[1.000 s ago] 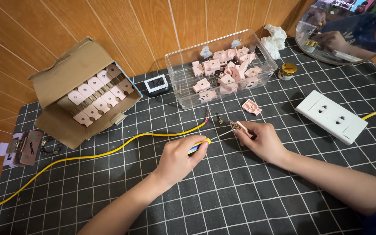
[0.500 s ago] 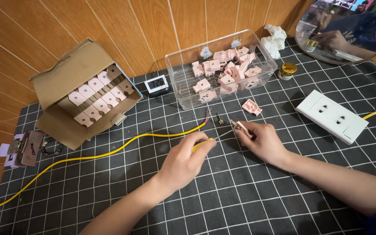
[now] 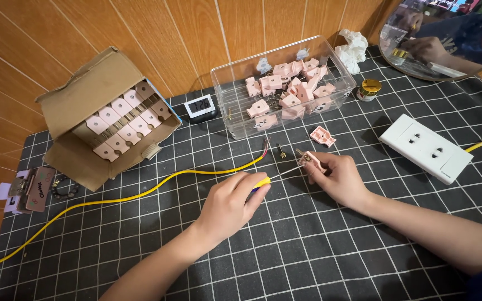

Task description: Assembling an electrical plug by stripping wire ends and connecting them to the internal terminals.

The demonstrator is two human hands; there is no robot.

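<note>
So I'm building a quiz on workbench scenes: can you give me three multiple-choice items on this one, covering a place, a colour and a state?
1. Where does the white power strip lie?
A. Inside the cardboard box
B. On the grid mat, right of the person's right hand
C. In the clear plastic bin

2. What colour is the long cable across the mat?
A. Yellow
B. Blue
C. Green

3. What is the left hand doing?
A. Lying flat and open
B. Closed around a yellow-handled screwdriver
C. Lifting the cardboard box

Answers:
1 B: the strip sits on the mat beyond the right hand.
2 A: the cable's sheath is yellow along its whole run.
3 B: the fingers wrap the handle, and the shaft points at the small pink plug part pinched in the right hand.
</note>
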